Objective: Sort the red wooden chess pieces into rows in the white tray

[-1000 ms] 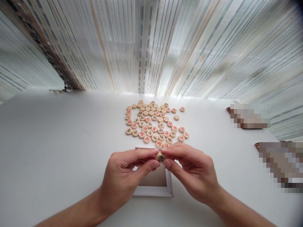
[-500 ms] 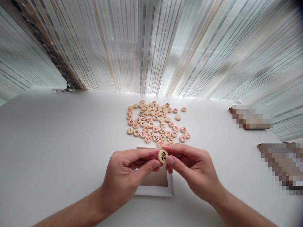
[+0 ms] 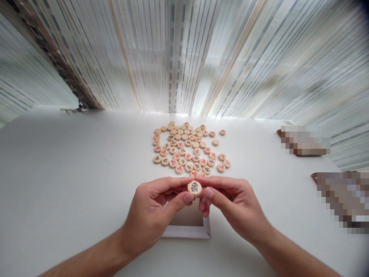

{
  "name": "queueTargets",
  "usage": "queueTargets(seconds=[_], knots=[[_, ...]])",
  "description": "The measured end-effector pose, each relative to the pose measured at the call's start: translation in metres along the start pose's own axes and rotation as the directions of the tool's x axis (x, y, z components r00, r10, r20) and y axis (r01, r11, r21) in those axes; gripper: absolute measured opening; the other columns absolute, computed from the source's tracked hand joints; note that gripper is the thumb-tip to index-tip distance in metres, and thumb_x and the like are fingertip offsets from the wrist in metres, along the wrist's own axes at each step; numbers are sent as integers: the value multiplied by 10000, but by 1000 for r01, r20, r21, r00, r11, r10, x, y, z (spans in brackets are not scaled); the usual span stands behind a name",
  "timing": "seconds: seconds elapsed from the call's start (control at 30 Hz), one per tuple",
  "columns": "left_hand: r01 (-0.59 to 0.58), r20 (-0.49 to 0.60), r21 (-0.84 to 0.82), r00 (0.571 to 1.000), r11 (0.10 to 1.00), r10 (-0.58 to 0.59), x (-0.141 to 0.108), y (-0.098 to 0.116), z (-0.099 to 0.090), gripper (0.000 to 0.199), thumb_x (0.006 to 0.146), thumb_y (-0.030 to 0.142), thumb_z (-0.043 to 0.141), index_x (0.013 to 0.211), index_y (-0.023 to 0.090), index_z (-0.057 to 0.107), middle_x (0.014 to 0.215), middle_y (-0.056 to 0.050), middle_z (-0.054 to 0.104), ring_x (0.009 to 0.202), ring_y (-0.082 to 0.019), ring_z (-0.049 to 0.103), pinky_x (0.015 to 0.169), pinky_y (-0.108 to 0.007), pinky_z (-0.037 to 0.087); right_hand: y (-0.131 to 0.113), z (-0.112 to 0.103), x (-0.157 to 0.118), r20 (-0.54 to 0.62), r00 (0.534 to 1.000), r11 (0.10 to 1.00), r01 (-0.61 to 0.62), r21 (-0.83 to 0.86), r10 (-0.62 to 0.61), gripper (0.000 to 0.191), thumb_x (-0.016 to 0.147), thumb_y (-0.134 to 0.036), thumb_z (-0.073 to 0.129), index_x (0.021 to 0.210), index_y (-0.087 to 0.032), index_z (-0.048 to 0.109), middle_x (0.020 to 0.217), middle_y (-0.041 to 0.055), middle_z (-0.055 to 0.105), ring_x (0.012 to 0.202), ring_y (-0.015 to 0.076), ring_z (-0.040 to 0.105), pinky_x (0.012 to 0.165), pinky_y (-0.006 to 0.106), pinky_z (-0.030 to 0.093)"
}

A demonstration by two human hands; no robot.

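Note:
A round wooden Chinese chess piece (image 3: 194, 188) with a black character faces me above an open box (image 3: 186, 231). My left hand (image 3: 155, 209) pinches its left side between thumb and fingers. On the other side, my right hand (image 3: 233, 207) has its fingertips at the piece's upper right edge, with the thumb close beside it; the exact contact there is partly hidden. Both hands cover much of the box, whose brown inside and white front rim show below the piece. Just beyond my fingertips lies a Chinese chess piece with a red character (image 3: 194, 174).
Many loose Chinese chess pieces (image 3: 188, 156) spread over the white table (image 3: 86, 184), some with red or black characters up, others blank side up. Two brown-edged, blurred-out objects (image 3: 305, 142) stand at the right. Striped curtains (image 3: 150, 57) hang along the back.
The held piece has turned between my fingers, so its character now sits at a different angle. My right thumb has drawn slightly away from its face. The view has shifted a little.

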State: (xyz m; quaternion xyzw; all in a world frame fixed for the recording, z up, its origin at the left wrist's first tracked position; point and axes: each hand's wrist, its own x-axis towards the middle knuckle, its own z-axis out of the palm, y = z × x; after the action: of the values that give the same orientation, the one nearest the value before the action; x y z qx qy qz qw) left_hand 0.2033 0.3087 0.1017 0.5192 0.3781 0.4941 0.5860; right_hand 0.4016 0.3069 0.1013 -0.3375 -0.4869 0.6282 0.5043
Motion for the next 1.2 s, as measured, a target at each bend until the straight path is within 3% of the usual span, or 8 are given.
queueTargets(seconds=[0.37, 0.57, 0.7, 0.83, 1.1, 1.2], knots=[[-49, 87, 67, 995, 997, 43, -2, -2, -2, 288, 953, 173, 787, 1223, 262, 838, 1049, -42, 836, 909, -164, 813, 849, -217, 671, 3, 2, 1, -47, 999, 998, -19, 53, 21, 200, 838, -189, 917, 1029, -224, 866, 822, 52, 819, 636, 139, 743, 603, 226, 664], [-139, 71, 269, 990, 953, 124, 0, -2, -4, 231, 952, 217, 789, 1172, 218, 861, 1091, -90, 856, 1001, -217, 809, 903, -263, 660, 5, -1, -1, -39, 997, 991, 57, -119, -62, 227, 854, -221, 905, 1077, -219, 860, 860, 59, 796, 705, 157, 735, 639, 254, 652], [-158, 64, 246, 987, 956, 147, 0, -2, -3, 188, 963, 198, 773, 1116, 225, 878, 984, -63, 868, 917, -189, 818, 865, -234, 658, 3, 0, 0, -28, 993, 974, 106, -200, -114, 148, 874, -250, 889, 1010, -206, 851, 856, 61, 795, 714, 163, 734, 640, 259, 637], [-84, 66, 139, 995, 987, 76, -3, -3, -2, 252, 989, 162, 730, 1198, 239, 846, 918, -28, 855, 759, -138, 799, 749, -199, 666, -1, 2, 0, -31, 999, 990, 14, -142, -18, 124, 883, -278, 885, 919, -182, 816, 731, 38, 772, 649, 156, 729, 596, 240, 615], [-97, 128, 96, 988, 991, 84, -3, 0, 1, 355, 940, 67, 746, 1246, 233, 817, 870, -8, 840, 786, -132, 813, 773, -184, 671, -2, 3, 2, -7, 987, 986, -160, 45, 160, 182, 838, -270, 926, 885, -164, 787, 657, 14, 757, 573, 115, 700, 547, 184, 588], [-87, 165, 65, 983, 994, 75, -4, -1, 0, 421, 934, 41, 740, 1311, 221, 785, 879, -16, 847, 809, -153, 826, 805, -228, 693, 0, 3, 3, 12, 979, 973, -205, 107, 205, 195, 829, -256, 934, 887, -155, 777, 638, 3, 749, 541, 99, 681, 531, 175, 590]])
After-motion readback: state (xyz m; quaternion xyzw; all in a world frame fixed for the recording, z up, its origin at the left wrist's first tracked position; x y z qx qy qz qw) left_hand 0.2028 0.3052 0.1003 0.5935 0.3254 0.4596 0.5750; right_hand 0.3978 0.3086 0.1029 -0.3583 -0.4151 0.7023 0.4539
